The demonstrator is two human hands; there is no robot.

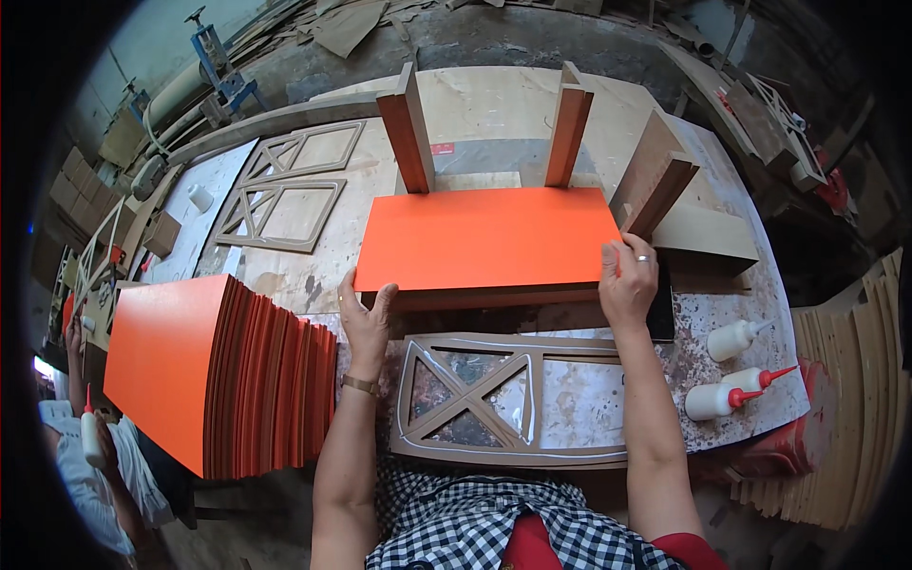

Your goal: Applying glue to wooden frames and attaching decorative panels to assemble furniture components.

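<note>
Both of my hands hold a bright orange rectangular panel [489, 237] by its ends, over the worktable. My left hand [369, 321] grips its near left corner, thumb and fingers curled at the edge. At the right end, the fingers of my right hand [629, 280] close on the edge. Shadowed brown boards show below the panel's near edge; how they sit cannot be made out. Closer to me lies a brown wooden frame [472, 392] with an X brace, lines of white glue along its bars. My right forearm crosses over its right part.
A stack of orange panels [271, 380] stands at left. White glue bottles [730, 339] are at right. Upright board pieces [404, 133] rise behind the panel, and two more frames [282, 215] lie far left. A co-worker's hand [100, 442] holds a glue bottle at lower left.
</note>
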